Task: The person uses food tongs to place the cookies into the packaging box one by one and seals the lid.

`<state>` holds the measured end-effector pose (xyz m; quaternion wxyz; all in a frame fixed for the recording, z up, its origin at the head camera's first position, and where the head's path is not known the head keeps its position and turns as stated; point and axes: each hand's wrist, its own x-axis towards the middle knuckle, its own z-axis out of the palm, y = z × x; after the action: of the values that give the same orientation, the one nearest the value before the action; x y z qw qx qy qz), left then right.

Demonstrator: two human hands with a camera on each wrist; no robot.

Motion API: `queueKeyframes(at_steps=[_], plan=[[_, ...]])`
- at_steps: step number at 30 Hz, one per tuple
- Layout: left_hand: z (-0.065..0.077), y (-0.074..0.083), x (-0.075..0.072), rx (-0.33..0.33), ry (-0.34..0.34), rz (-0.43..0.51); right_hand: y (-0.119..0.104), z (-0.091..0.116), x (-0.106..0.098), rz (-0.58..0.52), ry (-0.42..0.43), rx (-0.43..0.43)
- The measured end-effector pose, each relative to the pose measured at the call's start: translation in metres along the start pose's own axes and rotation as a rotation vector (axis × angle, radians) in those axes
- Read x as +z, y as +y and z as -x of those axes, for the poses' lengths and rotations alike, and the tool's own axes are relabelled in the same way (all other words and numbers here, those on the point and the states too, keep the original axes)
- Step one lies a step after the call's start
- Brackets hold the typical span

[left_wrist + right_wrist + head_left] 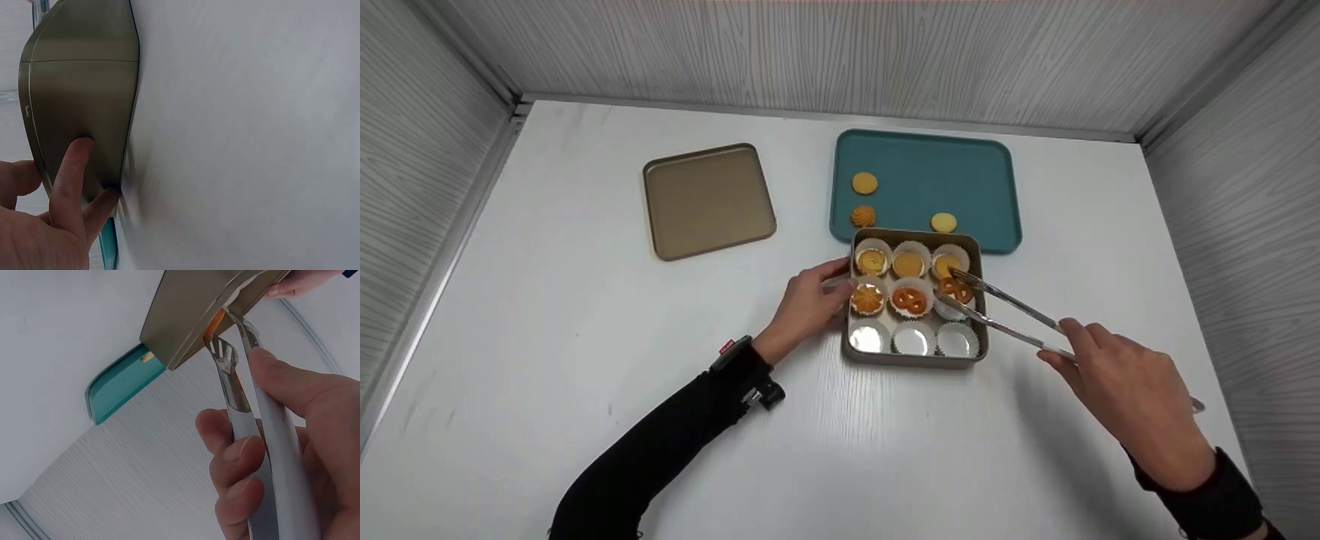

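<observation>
A bronze-coloured metal tin [916, 360] holds paper cups in three rows. Round cookies [907, 264] fill the back row. In the middle row lie a flower-shaped cookie [867, 298] and a pretzel cookie [910, 301]; the front-row cups [914, 339] hold nothing. My left hand [810, 304] holds the tin's left side, thumb at the rim and fingers against the outer wall [79, 101]. With my right hand [1132, 397] I grip metal tongs [1020, 306], also seen in the right wrist view [275, 455]. Their tips are at another pretzel cookie [956, 289] over the middle row's right cup.
Behind the tin lies a teal tray [930, 169] bearing a round cookie [865, 183], a swirled cookie [862, 217] and a pale round cookie [943, 223]. A brown square tray [709, 202] sits at the back left. Grey panels [840, 56] enclose the white table [585, 360].
</observation>
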<state>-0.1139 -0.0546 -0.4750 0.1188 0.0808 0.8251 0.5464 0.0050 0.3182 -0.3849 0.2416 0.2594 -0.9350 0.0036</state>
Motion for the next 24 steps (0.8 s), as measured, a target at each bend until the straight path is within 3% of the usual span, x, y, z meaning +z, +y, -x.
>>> queueKeyframes(at_steps=[11,24], plan=[[0.0,0.0,0.0,-0.011,-0.006,0.002,-0.004,-0.007,-0.008,0.066,-0.097,-0.079],[0.0,0.002,0.0,-0.018,-0.004,-0.003,-0.004,-0.011,-0.004,0.074,-0.098,-0.079]])
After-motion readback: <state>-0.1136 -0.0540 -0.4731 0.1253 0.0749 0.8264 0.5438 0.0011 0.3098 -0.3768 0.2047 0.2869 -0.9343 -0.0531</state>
